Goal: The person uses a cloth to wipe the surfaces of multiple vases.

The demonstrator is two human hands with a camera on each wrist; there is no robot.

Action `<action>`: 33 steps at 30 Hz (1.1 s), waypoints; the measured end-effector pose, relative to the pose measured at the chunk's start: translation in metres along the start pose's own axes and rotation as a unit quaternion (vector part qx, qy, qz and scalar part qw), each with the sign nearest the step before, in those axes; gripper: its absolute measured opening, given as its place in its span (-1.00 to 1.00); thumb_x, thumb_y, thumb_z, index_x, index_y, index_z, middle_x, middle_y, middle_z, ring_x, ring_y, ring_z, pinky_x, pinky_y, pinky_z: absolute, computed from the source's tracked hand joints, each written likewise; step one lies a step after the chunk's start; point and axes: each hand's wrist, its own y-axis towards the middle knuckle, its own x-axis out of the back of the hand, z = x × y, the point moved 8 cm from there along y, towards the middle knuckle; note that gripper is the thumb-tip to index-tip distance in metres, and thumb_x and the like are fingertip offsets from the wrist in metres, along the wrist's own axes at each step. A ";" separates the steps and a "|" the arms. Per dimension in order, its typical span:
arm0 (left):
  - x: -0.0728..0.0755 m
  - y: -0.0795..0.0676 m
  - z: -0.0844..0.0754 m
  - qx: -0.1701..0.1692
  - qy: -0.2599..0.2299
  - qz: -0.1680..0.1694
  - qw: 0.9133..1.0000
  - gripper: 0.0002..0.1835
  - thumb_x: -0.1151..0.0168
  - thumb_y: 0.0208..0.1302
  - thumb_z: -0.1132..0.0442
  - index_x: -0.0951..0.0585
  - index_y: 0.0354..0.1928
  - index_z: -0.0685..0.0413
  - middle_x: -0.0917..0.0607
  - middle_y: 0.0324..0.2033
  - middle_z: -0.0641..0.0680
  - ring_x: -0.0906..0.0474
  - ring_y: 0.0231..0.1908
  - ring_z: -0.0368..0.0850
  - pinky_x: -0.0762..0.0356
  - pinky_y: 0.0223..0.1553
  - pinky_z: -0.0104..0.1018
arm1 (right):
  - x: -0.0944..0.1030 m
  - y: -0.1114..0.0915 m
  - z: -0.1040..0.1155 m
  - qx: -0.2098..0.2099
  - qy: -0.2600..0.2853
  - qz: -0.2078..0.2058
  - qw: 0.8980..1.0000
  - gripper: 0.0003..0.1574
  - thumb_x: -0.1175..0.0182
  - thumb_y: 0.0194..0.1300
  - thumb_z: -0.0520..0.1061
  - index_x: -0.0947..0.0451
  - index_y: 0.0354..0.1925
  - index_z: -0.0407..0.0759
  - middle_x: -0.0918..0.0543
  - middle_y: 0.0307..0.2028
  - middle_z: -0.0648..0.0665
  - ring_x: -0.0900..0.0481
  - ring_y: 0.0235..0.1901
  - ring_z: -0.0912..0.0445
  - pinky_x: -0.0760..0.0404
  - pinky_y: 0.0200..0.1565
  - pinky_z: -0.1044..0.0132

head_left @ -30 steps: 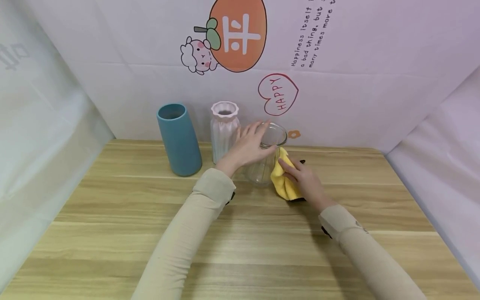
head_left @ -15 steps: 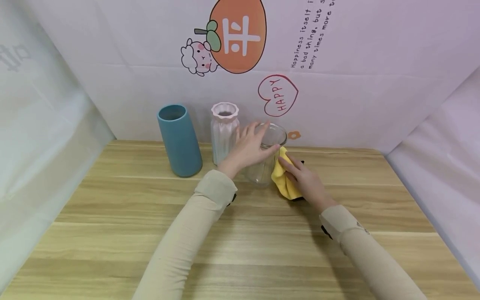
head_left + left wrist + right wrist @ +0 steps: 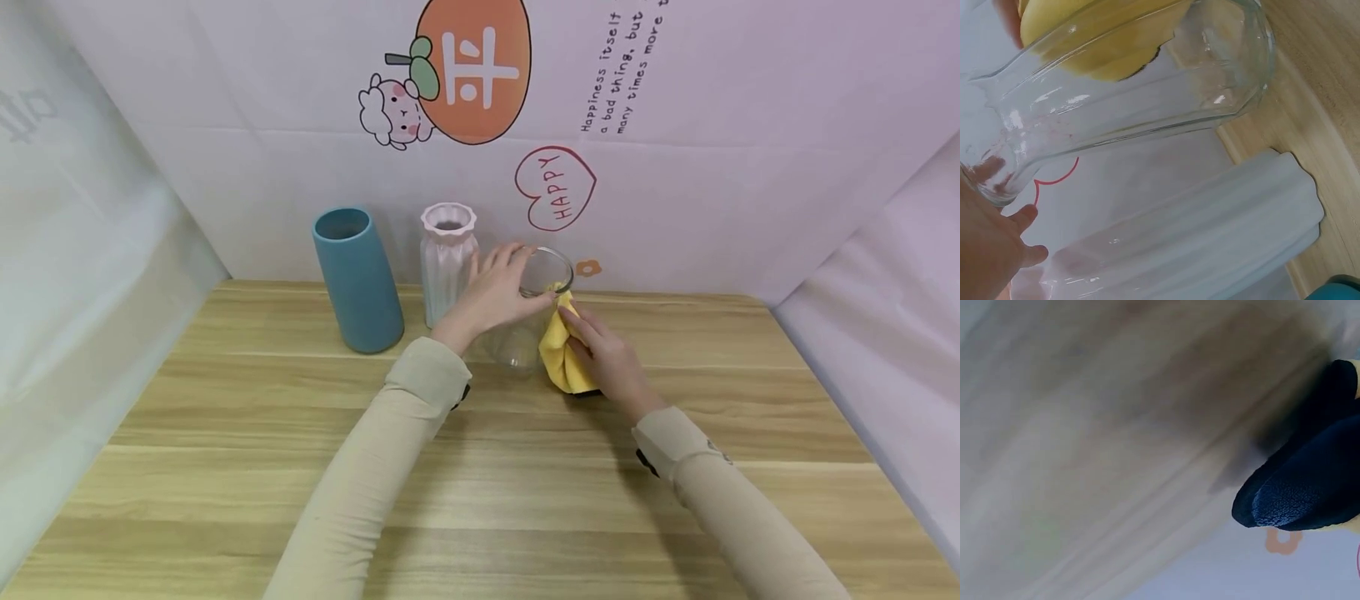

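Note:
A clear glass vase (image 3: 517, 357) stands on the wooden table, between my two hands. My left hand (image 3: 491, 296) holds it at the neck, thumb and fingers spread around the rim. In the left wrist view the ribbed glass vase (image 3: 1147, 103) shows the yellow cloth through its wall. My right hand (image 3: 615, 367) grips that yellow cloth (image 3: 561, 354) against the vase's right side, its top fold up at the rim. The right wrist view catches the cloth's dark underside (image 3: 1310, 475); the hand itself is out of sight there.
A pale pink-white fluted vase (image 3: 448, 267) stands just left of the glass one, close by my left hand. Farther left is a tall blue vase (image 3: 363, 292). A printed white curtain (image 3: 675, 208) hangs behind the wooden table (image 3: 480, 492).
My right hand has shifted slightly up and left with the cloth, whose top now reaches the vase's rim. My left hand keeps nearly the same place; the other vases stay put.

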 end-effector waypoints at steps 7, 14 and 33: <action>0.001 -0.001 0.000 0.000 0.010 -0.031 0.999 -0.10 -0.07 0.15 -0.41 -0.16 0.44 -0.14 -0.15 0.42 0.13 -0.05 0.43 0.14 0.20 0.47 0.13 | -0.012 -0.016 -0.008 -0.030 0.005 0.093 0.995 -0.34 -0.32 0.08 -0.38 -0.45 0.19 -0.25 -0.59 0.07 -0.38 -0.66 -0.09 -0.24 -0.67 -0.16 0.02; 0.001 -0.001 0.000 -0.011 0.026 -0.027 0.999 -0.13 -0.05 0.22 -0.34 -0.13 0.46 -0.08 -0.19 0.43 0.12 -0.03 0.46 0.05 0.28 0.48 0.15 | -0.016 -0.017 -0.016 -0.101 0.003 0.151 0.983 -0.24 -0.22 0.25 -0.28 -0.17 0.35 -0.31 -0.57 0.04 -0.47 -0.63 -0.07 -0.29 -0.65 -0.10 -0.03; -0.002 -0.003 -0.001 -0.013 0.011 0.013 1.000 -0.11 -0.03 0.24 -0.31 -0.04 0.49 -0.09 -0.07 0.49 0.09 0.11 0.51 0.09 0.35 0.46 0.21 | 0.006 0.013 -0.004 -0.073 0.013 0.005 0.997 -0.30 -0.31 0.09 -0.39 -0.35 0.21 -0.44 -0.60 -0.02 -0.46 -0.63 -0.05 -0.29 -0.63 -0.04 -0.04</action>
